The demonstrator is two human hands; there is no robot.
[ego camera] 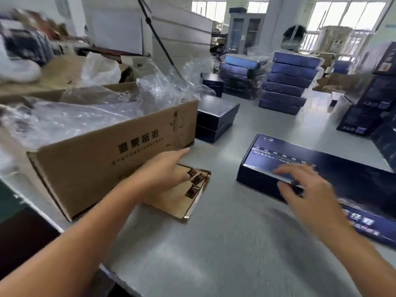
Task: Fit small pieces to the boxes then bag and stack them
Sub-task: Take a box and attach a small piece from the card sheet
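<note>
- My left hand [165, 166] lies released over the tan card pieces [184, 202], forefinger straight and pointing away from me, the other fingers flat on the top piece; nothing is gripped, and the thumb is hidden
- The tan card pieces form a low pile flat on the table [225, 243], touching the near wall of the cardboard carton [96, 163]; I judge they are kept there so that one reach of my left hand serves both pile and carton
- My right hand [304, 185] is spread, fingers apart, over the near edge of the dark blue box [300, 155]; motion blur prevents me from telling whether the fingertips touch it, and nothing is grasped
- The dark blue box lies flat and closed on the table to my right, well apart from the pile and turned at an angle to me; I judge that this keeps it within reach of my right hand for fitting
- Clear plastic bags [96, 110] fill the open carton, placed for the bagging step
- Bagged blue boxes [289, 82] stand in stacks at the far end of the table, and two black boxes [216, 116] are stacked just beyond the carton
- Judged step: take one tan piece and bring it to the box; bagging of this box is not yet done
</note>
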